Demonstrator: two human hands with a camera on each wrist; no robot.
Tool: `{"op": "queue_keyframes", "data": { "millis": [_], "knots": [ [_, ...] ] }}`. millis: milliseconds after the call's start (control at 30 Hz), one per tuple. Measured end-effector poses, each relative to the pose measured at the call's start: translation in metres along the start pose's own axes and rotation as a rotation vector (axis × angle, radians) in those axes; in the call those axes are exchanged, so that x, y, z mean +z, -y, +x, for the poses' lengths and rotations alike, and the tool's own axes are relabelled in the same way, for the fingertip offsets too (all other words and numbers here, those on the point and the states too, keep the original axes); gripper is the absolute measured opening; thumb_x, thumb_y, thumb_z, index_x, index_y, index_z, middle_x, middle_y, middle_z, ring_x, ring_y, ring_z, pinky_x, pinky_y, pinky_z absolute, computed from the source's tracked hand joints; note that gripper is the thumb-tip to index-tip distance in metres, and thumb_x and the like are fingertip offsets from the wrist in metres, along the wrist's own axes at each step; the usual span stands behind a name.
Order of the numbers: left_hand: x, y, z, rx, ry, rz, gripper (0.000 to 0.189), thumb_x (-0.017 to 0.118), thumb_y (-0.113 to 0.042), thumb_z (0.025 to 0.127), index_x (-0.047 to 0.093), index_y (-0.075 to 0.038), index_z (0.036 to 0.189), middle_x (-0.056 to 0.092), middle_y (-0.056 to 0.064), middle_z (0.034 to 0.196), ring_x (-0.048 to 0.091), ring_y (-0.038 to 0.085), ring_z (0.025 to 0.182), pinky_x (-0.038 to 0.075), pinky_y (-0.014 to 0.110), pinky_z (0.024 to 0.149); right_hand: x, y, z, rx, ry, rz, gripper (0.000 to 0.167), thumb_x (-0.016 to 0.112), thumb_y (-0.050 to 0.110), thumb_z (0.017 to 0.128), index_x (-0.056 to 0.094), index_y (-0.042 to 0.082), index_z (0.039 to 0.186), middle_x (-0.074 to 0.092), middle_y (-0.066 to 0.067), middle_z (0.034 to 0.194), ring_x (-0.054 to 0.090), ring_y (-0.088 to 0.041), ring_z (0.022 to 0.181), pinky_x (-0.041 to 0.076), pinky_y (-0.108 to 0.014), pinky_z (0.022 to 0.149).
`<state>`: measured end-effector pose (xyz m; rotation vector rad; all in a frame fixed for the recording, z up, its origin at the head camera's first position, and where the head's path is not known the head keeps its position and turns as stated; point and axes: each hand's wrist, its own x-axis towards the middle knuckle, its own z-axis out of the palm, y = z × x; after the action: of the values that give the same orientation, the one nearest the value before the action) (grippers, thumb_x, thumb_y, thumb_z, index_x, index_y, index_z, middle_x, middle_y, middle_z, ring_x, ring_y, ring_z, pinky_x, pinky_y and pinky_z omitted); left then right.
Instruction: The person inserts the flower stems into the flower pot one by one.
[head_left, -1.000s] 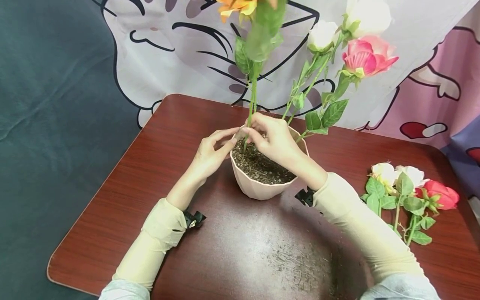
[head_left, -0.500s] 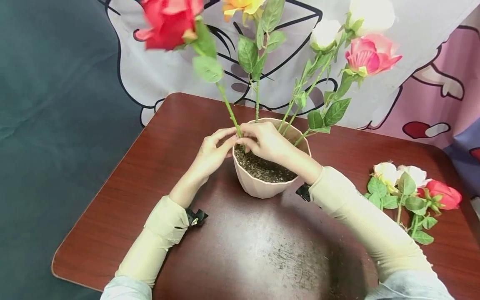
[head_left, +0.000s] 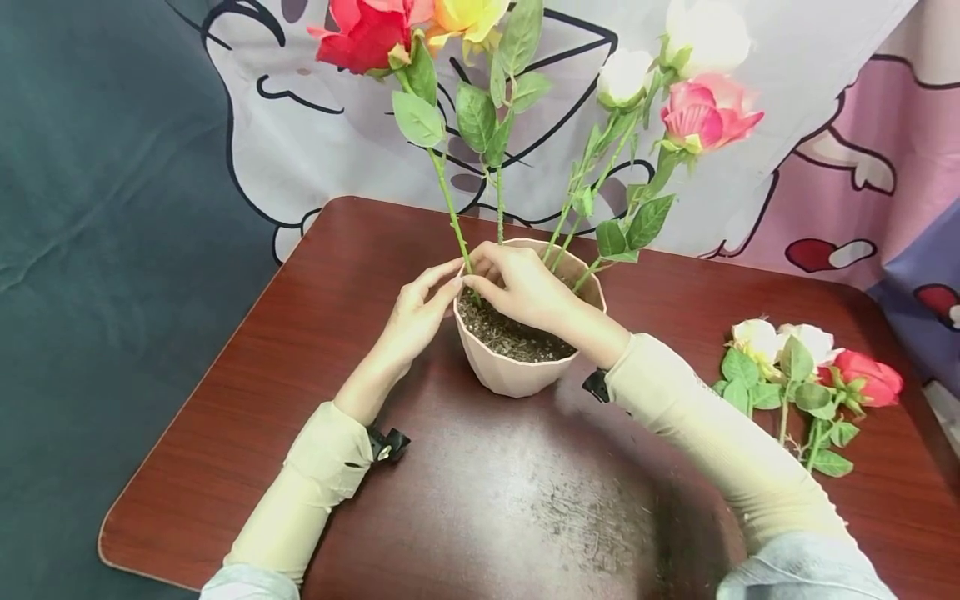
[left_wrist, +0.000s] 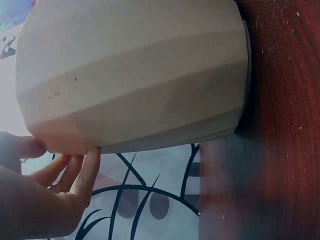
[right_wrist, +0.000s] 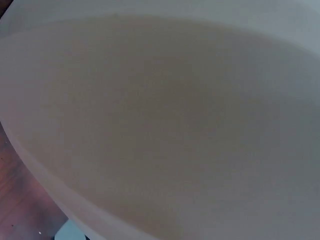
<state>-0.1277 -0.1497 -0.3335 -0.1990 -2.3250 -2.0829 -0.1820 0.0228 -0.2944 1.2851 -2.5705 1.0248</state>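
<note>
A pale faceted flowerpot [head_left: 517,375] holds dark soil [head_left: 517,337]. My left hand [head_left: 416,312] grips the pot's left rim; the left wrist view has its fingers [left_wrist: 82,175] against the outer wall. Reaching over the pot, my right hand [head_left: 528,287] has thumb and forefinger curled at the lower stem of a red rose [head_left: 371,33]. That stem goes into the soil near the left rim and leans left. Behind it stands a yellow rose [head_left: 468,21]. The pot's wall [right_wrist: 160,125] fills the right wrist view, which hides the right fingers.
White roses [head_left: 705,37] and a pink rose [head_left: 708,112] stand at the pot's right side. Cut stems with white and red blooms [head_left: 866,379] lie at the table's right. Soil crumbs [head_left: 592,517] dot the table [head_left: 247,400] in front. A cartoon-printed cloth [head_left: 300,150] hangs behind.
The red rose's bloom has come into view at upper left, its stem tilting left from near upright. My right hand has moved slightly down and left; my left hand stays at the rim.
</note>
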Motion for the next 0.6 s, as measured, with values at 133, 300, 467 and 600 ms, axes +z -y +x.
{"op": "queue_keyframes", "data": {
  "millis": [133,300,467,600],
  "knots": [
    [0.005,0.002,0.002,-0.004,0.016,-0.002,0.039,0.049,-0.023,0.098,0.049,-0.013,0.136,0.049,0.005,0.136,0.054,0.019,0.116,0.050,0.031,0.090,-0.009,0.000,-0.012,-0.022,-0.065,-0.018,0.018,0.061,0.016,0.091,0.062,0.003,0.104,0.068,-0.006,0.089,0.065,-0.013,0.077,0.053,-0.025,0.071],
    [0.009,0.001,0.004,-0.006,0.012,0.003,0.038,0.049,-0.021,0.098,0.050,-0.014,0.135,0.052,0.006,0.133,0.054,0.019,0.115,0.050,0.030,0.090,-0.035,0.003,-0.043,-0.023,-0.157,-0.059,0.022,0.064,0.017,0.090,0.063,0.005,0.108,0.069,-0.004,0.090,0.064,-0.012,0.077,0.052,-0.025,0.069],
    [0.007,0.000,0.004,-0.009,0.009,0.006,0.039,0.050,-0.019,0.098,0.049,-0.013,0.136,0.053,0.010,0.131,0.054,0.021,0.115,0.050,0.030,0.090,-0.070,0.006,-0.089,0.033,-0.248,-0.111,0.020,0.067,0.013,0.087,0.065,0.008,0.106,0.069,0.001,0.090,0.062,-0.004,0.077,0.050,-0.019,0.066],
    [-0.001,0.000,0.003,-0.009,0.000,0.014,0.040,0.052,-0.019,0.097,0.050,-0.012,0.136,0.056,0.014,0.126,0.055,0.023,0.112,0.051,0.028,0.087,-0.094,0.005,-0.131,0.119,-0.323,-0.158,0.022,0.071,0.007,0.082,0.066,0.011,0.104,0.069,0.004,0.085,0.060,0.005,0.073,0.045,-0.012,0.060]
  ]
}}
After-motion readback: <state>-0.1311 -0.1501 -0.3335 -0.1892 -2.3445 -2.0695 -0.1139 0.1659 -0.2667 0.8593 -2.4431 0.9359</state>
